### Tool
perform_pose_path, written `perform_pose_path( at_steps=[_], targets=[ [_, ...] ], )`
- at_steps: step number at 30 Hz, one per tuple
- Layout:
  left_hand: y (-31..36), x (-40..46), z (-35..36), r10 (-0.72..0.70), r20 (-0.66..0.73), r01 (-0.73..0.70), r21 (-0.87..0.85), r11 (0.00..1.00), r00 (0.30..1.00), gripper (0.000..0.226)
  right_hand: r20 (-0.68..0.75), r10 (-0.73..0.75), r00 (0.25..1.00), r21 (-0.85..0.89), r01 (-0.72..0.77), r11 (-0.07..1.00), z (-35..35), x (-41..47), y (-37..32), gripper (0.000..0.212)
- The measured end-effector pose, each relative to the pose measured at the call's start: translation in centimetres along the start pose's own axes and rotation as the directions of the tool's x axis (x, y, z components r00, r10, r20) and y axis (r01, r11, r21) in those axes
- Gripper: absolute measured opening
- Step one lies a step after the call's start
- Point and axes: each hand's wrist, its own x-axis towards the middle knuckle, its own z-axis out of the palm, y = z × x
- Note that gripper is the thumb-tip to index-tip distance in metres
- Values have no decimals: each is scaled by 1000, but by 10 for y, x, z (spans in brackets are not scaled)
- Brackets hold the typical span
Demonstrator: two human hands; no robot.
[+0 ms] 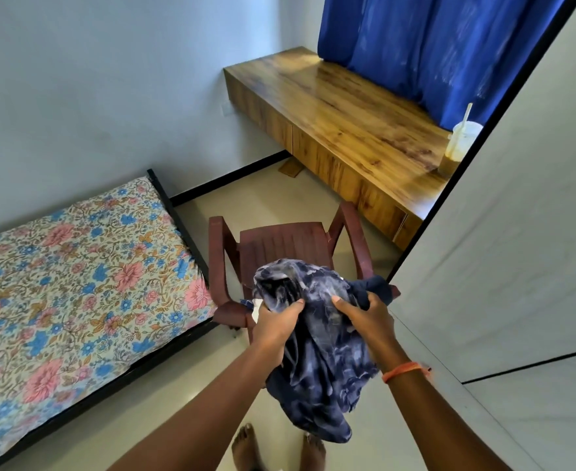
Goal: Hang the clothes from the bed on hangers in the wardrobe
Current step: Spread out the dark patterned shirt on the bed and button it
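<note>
The bundle of clothes [317, 334], a dark blue mottled garment with a plainer navy piece bunched at its right and a scrap of white showing at its left, hangs in front of you above the floor, its lower folds trailing down toward your bare feet [245, 447]. Your left hand [276, 321] grips the upper left of the bundle, thumb over the top and fingers curled into the cloth; your right hand [364, 317] grips the upper right in the same way, with an orange thread band [402, 371] at the wrist. Both hands are closed on fabric, none of it slack on any support. Just beyond the bundle stands a maroon plastic chair [279, 246], its seat bare; the cloth appears to hang in front of it, though whether it brushes the armrest cannot be told. To your left lies the bed [58, 266] under a floral sheet, with no garments visible on the part in view. Farther off, a wooden surface [341, 120] runs beneath a blue curtain [432, 45] and carries a lidded cup with a straw [458, 147]. A pale panel [517, 232], probably the wardrobe door, fills your right. The step in hand is judged to be carrying the clothes from bed to wardrobe. The next move calls for turning right, finding a hanger, none being in view, and separating one garment from the bundle.
</note>
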Motion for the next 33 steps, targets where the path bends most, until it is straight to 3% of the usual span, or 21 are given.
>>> perform_pose_path(
  at_steps=[5,8,10,14,19,22,26,30,33],
  targets=[
    [3,-11,-8,52,-36,-48,99,994,998,71,-12,-68,998,-155,66,986,6,-11,-8,59],
    [6,-16,-16,94,-126,-63,229,971,988,76,-44,-119,992,-259,104,960,14,-18,-19,53],
    [10,-20,-24,124,-141,-85,257,963,982,81,-65,-153,986,-218,135,967,18,-24,-30,48],
    [24,-29,-47,253,-141,-204,294,934,957,49,-81,-182,980,-76,176,981,25,-37,-50,43],
    [44,-47,-98,360,-150,-309,285,908,921,35,-90,-252,963,30,256,966,58,-72,-83,31],
    [52,-57,-147,374,-157,-335,228,914,914,31,-72,-316,946,27,318,948,91,-105,-109,29],
    [53,-69,-231,386,-219,-360,149,921,896,51,-28,-426,904,68,427,902,150,-155,-147,30],
    [58,-83,-333,430,-324,-426,86,901,843,24,10,-545,838,113,541,833,228,-208,-190,33],
    [60,-89,-409,449,-405,-462,73,884,797,41,88,-563,822,175,543,821,295,-238,-215,34]
  ],
)
